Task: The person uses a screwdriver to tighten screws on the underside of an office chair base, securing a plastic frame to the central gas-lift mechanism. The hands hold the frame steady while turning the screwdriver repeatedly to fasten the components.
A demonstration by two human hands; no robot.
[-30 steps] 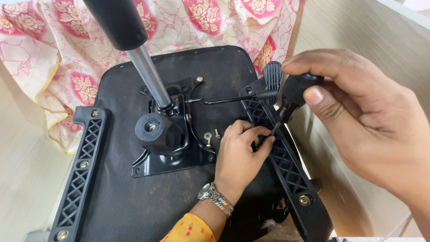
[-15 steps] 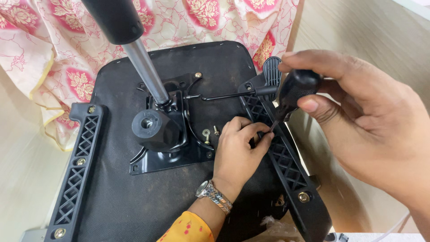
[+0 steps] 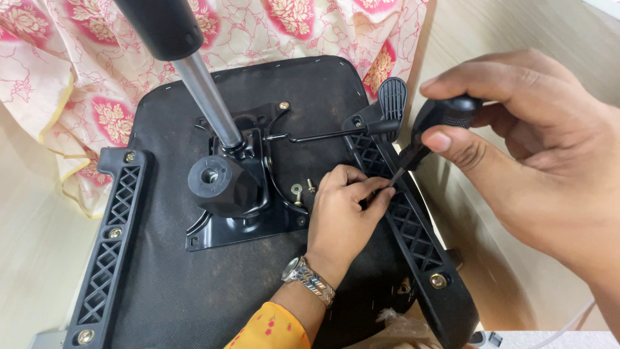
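The right hand (image 3: 542, 168), gripping the screwdriver (image 3: 431, 129), has tilted its tip lower toward the right bracket (image 3: 413, 226), where the left hand (image 3: 345, 213) stays pinched, steadying it on the near seat (image 3: 194, 291)

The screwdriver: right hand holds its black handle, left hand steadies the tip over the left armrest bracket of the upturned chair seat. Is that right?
Not quite. In the head view the right hand does hold the screwdriver by its black handle, and the left hand pinches at its tip, but over the right armrest bracket, not the left one, which lies untouched across the chair seat.
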